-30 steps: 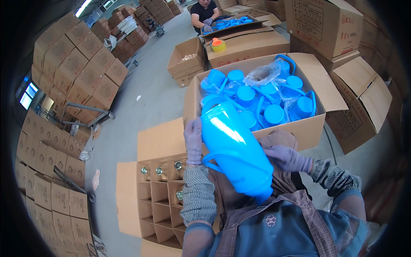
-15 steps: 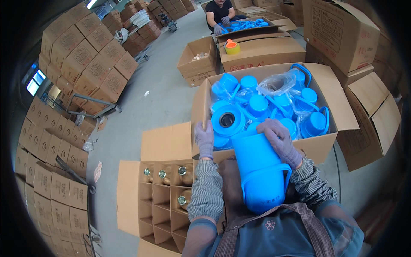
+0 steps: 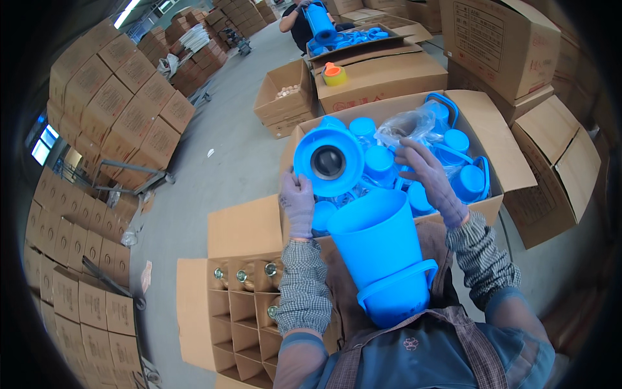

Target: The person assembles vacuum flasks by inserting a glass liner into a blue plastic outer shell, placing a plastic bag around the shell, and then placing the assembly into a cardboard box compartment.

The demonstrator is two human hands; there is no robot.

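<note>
Presently, a blue round lid part (image 3: 328, 162) is gripped at its edge by the left hand (image 3: 298, 202). The right hand (image 3: 429, 176), fingers spread open, is laid among blue parts in the open carton (image 3: 512, 159), above a blue jug body (image 3: 382, 249).

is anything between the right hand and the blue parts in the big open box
Yes. A crumpled clear plastic bag lies on top of the blue parts in the cardboard box, right at the fingertips of the right hand. The left hand holds a blue ring base over the shell.

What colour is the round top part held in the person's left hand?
The round top part is bright blue with a dark centre; the head view shows it.
</note>
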